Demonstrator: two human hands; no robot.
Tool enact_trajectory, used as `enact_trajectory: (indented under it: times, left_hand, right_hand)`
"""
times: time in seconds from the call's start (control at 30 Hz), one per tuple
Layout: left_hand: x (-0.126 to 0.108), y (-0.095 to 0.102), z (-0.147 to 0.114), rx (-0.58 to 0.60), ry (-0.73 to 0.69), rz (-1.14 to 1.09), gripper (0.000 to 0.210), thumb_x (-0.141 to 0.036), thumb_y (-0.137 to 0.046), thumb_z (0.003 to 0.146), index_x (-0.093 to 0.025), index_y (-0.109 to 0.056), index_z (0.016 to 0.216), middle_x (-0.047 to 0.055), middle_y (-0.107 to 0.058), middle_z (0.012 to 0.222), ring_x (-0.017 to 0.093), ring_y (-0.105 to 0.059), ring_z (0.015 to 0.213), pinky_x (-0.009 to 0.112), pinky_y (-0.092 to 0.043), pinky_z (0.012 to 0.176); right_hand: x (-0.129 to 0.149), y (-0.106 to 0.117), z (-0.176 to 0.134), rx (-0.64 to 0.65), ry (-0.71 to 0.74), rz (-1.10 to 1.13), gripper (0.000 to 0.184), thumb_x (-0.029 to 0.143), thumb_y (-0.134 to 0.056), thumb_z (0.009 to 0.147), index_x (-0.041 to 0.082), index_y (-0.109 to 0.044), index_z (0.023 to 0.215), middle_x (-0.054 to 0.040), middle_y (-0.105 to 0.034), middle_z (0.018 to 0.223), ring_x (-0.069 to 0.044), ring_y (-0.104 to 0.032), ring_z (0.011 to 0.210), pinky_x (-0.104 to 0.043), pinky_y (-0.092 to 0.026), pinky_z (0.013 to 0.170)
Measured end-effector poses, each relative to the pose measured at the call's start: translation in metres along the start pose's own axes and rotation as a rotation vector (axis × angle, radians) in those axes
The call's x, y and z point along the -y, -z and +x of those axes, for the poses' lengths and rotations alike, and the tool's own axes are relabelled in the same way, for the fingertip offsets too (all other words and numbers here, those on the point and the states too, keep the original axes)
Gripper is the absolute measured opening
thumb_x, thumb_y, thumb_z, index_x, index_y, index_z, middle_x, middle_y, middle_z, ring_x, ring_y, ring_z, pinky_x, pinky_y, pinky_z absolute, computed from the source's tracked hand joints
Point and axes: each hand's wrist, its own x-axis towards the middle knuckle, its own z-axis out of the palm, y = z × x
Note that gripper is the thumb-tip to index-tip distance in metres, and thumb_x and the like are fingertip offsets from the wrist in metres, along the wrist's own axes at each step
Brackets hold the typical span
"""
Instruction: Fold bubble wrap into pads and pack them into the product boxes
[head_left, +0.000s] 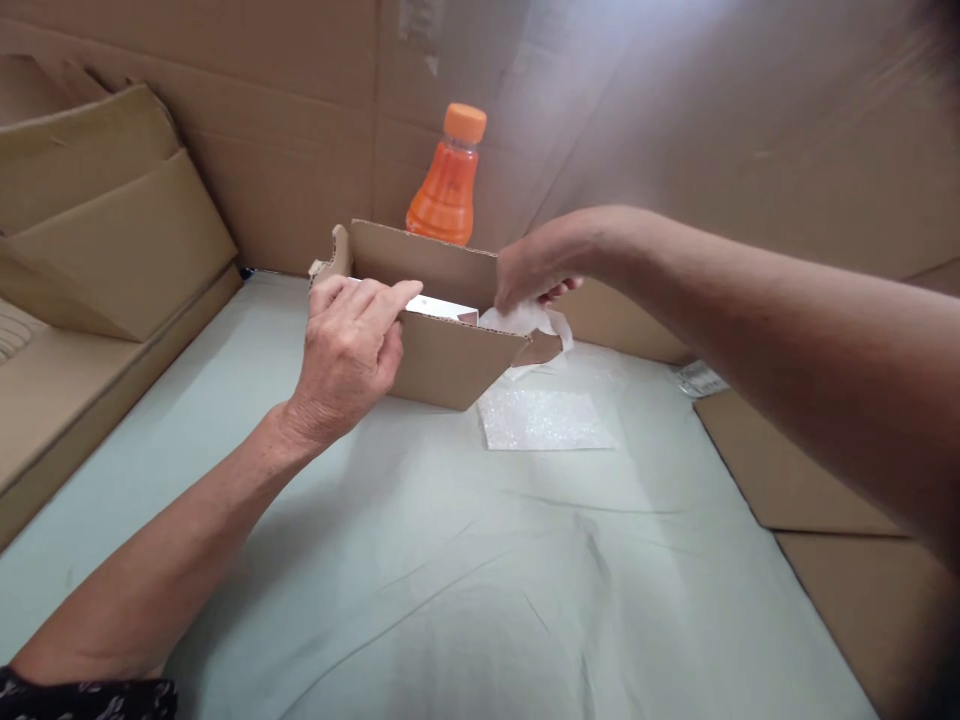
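Note:
A small open cardboard box (450,362) stands on the cloth-covered surface. My left hand (349,345) grips its near wall at the left end, fingers bent over the edge. Inside the box lies a flat white carton (442,308), partly hidden by the wall and my fingers. At the box's right end, my right hand (525,270) is closed on crumpled white packing wrap (521,320), some of which hangs over the rim. Most of the right fingers are hidden. A flat piece of bubble wrap (547,420) lies just in front of the box, to the right.
Behind the box stands an orange bottle (446,185) with an orange cap. Tall cardboard walls (262,130) close off the back. Cardboard boxes flank the pale green cloth (465,580), one left (112,240), one right (795,460). Clear plastic (701,380) lies beside the right one.

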Motion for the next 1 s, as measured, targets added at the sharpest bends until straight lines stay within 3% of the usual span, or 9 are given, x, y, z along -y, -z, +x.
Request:
enact_trajectory:
  times: [0.1, 0.23, 0.43, 0.53, 0.63, 0.73, 0.8, 0.9, 1.0]
  left_hand:
    - [0.001, 0.0, 0.001, 0.009, 0.0, -0.013, 0.036, -0.012, -0.047, 0.094, -0.023, -0.064, 0.123, 0.003, -0.069, 0.092, 0.022, -0.063, 0.091, 0.046, -0.044, 0.102]
    - [0.002, 0.001, 0.0, 0.022, -0.002, -0.026, 0.039, -0.011, -0.047, 0.093, -0.023, -0.063, 0.127, 0.003, -0.068, 0.094, 0.023, -0.063, 0.094, 0.047, -0.042, 0.105]
    - [0.005, -0.001, 0.001, 0.016, 0.01, -0.003, 0.04, -0.012, -0.05, 0.091, -0.027, -0.062, 0.126, 0.001, -0.07, 0.096, 0.022, -0.064, 0.093, 0.046, -0.044, 0.104]
    - [0.005, -0.004, 0.003, 0.016, 0.003, -0.007, 0.04, -0.013, -0.051, 0.09, -0.027, -0.062, 0.126, 0.001, -0.07, 0.096, 0.022, -0.065, 0.094, 0.048, -0.046, 0.104]
    - [0.002, 0.0, 0.002, -0.008, -0.004, -0.043, 0.042, -0.013, -0.053, 0.091, -0.029, -0.061, 0.13, 0.003, -0.071, 0.105, 0.026, -0.065, 0.109, 0.053, -0.044, 0.11]
    - [0.004, 0.017, -0.007, -0.112, -0.069, 0.01, 0.053, -0.014, -0.062, 0.089, -0.028, -0.055, 0.141, 0.008, -0.061, 0.139, 0.034, -0.049, 0.14, 0.058, -0.038, 0.119]
    - [0.015, 0.028, -0.021, -0.193, -0.06, 0.059, 0.063, -0.017, -0.068, 0.088, -0.028, -0.05, 0.148, 0.006, -0.048, 0.156, 0.038, -0.039, 0.148, 0.06, -0.035, 0.123]
    - [0.042, 0.027, -0.049, -0.2, 0.239, -0.097, 0.064, -0.028, -0.072, 0.088, -0.034, -0.049, 0.147, 0.001, -0.049, 0.157, 0.039, -0.045, 0.145, 0.061, -0.042, 0.117]
    - [0.064, 0.003, -0.067, -0.079, 0.638, -0.487, 0.051, -0.036, -0.075, 0.082, -0.03, -0.06, 0.131, 0.003, -0.065, 0.136, 0.032, -0.06, 0.129, 0.055, -0.054, 0.104]
  right_hand:
    - [0.006, -0.005, -0.007, 0.395, 0.054, -0.365, 0.055, 0.041, -0.056, 0.09, 0.003, -0.063, 0.051, -0.0004, -0.068, 0.067, -0.01, -0.072, 0.078, -0.015, -0.037, 0.057]
    - [-0.001, -0.018, -0.019, 0.361, 0.264, -0.28, 0.033, 0.026, -0.088, 0.067, 0.015, -0.061, 0.05, 0.0019, -0.058, 0.052, -0.018, -0.071, 0.069, -0.025, -0.051, 0.062]
    - [-0.02, -0.046, -0.017, 0.418, 0.406, -0.202, 0.039, 0.036, -0.086, 0.07, 0.019, -0.058, 0.049, 0.0021, -0.048, 0.041, -0.015, -0.058, 0.045, -0.028, -0.047, 0.05]
    - [-0.021, -0.045, -0.019, 0.365, 0.377, -0.132, 0.038, 0.038, -0.084, 0.073, 0.021, -0.059, 0.051, 0.0015, -0.051, 0.042, -0.014, -0.056, 0.044, -0.028, -0.047, 0.048]
    - [-0.028, -0.025, -0.036, 0.274, 0.376, 0.008, 0.033, 0.039, -0.08, 0.078, 0.02, -0.063, 0.057, 0.0003, -0.055, 0.048, -0.016, -0.061, 0.052, -0.028, -0.051, 0.053]
    - [-0.053, -0.002, -0.075, -0.02, 0.372, 0.146, 0.021, 0.034, -0.07, 0.085, 0.019, -0.07, 0.07, -0.0013, -0.065, 0.063, -0.017, -0.066, 0.067, -0.03, -0.055, 0.066]
    - [-0.074, -0.004, -0.106, -0.236, 0.312, 0.255, 0.019, 0.03, -0.061, 0.09, 0.019, -0.072, 0.079, -0.0028, -0.07, 0.074, -0.018, -0.068, 0.074, -0.032, -0.056, 0.073]
    - [-0.096, -0.046, -0.138, -0.306, 0.228, 0.454, 0.018, 0.031, -0.059, 0.089, 0.02, -0.072, 0.096, -0.0058, -0.076, 0.095, -0.022, -0.07, 0.084, -0.036, -0.057, 0.074]
    - [-0.09, -0.105, -0.14, -0.12, 0.227, 0.614, 0.046, 0.034, -0.068, 0.081, 0.02, -0.065, 0.125, -0.0098, -0.074, 0.118, -0.027, -0.071, 0.098, -0.039, -0.059, 0.076]
